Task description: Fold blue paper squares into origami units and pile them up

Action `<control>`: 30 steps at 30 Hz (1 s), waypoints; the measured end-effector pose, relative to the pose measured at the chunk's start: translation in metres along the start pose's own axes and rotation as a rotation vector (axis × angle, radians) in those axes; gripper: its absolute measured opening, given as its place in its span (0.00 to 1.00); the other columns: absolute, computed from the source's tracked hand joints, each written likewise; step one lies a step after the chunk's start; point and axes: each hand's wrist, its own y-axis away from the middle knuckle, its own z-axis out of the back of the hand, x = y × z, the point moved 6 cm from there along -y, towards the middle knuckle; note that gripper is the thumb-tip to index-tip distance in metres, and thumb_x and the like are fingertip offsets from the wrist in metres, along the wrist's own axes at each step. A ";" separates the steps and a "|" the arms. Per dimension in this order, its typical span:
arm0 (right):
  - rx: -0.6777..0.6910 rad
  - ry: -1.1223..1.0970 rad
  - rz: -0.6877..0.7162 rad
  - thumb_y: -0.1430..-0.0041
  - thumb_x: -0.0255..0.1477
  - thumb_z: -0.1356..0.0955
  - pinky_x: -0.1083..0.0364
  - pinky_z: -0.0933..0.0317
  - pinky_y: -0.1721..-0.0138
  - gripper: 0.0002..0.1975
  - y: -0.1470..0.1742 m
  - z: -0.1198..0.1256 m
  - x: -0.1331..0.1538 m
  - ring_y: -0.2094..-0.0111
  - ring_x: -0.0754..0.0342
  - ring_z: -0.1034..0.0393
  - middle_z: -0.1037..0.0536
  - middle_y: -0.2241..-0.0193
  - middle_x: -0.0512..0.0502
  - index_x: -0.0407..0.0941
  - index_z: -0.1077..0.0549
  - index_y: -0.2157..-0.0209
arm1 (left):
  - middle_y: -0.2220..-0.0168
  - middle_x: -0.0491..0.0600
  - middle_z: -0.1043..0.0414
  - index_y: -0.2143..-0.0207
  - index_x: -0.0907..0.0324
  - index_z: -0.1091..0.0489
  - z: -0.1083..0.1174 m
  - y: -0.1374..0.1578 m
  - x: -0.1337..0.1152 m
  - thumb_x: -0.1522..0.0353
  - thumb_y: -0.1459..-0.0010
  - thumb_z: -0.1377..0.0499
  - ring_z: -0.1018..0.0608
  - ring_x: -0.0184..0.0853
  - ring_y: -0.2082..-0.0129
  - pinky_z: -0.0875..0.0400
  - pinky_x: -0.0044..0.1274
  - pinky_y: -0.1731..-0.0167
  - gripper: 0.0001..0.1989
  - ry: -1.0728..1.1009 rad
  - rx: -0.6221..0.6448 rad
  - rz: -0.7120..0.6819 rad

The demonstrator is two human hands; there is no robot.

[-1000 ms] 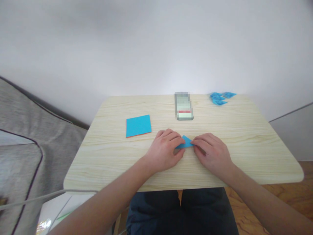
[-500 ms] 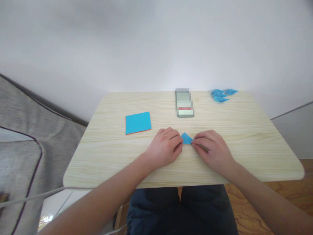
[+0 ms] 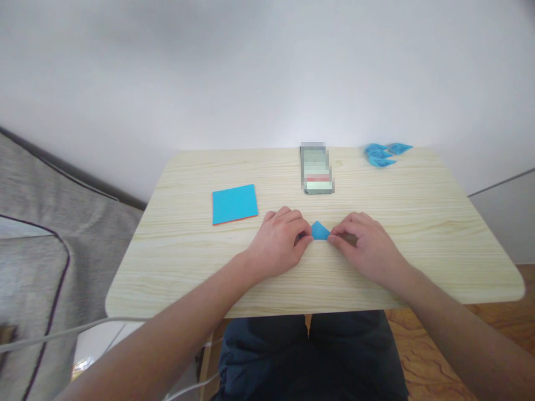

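Note:
Between my hands, low over the table (image 3: 184,262), is a small piece of folded blue paper (image 3: 320,231), its peak pointing away from me. My left hand (image 3: 282,242) pinches its left corner between thumb and fingers. The right corner is pinched in my right hand (image 3: 365,242). Fingers cover both ends of the paper, so only its middle shows. Farther left lies a stack of blue paper (image 3: 234,204) with an orange edge showing beneath. At the back right rest several pointed blue folded paper pieces (image 3: 379,155).
A phone (image 3: 316,170) with a blurred screen lies beyond my hands, near the table's back edge by the white wall (image 3: 251,78). Grey fabric (image 3: 96,250) stands at the left. A pale cable (image 3: 79,330) runs past the table's front left corner.
The camera view has shifted slightly, so the table sits higher in the picture. Both hands still pinch the blue paper; my right thumb and fingers have drawn closer together at its corner.

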 end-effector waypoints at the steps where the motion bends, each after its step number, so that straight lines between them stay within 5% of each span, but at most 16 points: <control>1: 0.000 0.003 -0.007 0.36 0.33 0.29 0.44 0.35 0.56 0.04 -0.001 0.000 -0.001 0.60 0.46 0.29 0.22 0.66 0.46 0.50 0.21 0.67 | 0.60 0.49 0.25 0.63 0.56 0.26 0.000 0.000 0.001 0.66 0.35 0.41 0.28 0.42 0.54 0.37 0.34 0.54 0.05 0.006 0.004 0.011; 30: 0.070 0.172 -0.063 0.36 0.38 0.30 0.45 0.39 0.62 0.11 -0.007 0.006 -0.003 0.63 0.44 0.29 0.22 0.68 0.44 0.49 0.23 0.71 | 0.58 0.53 0.22 0.64 0.57 0.27 -0.001 -0.013 0.004 0.63 0.33 0.46 0.25 0.46 0.54 0.37 0.37 0.58 0.11 -0.199 0.162 0.008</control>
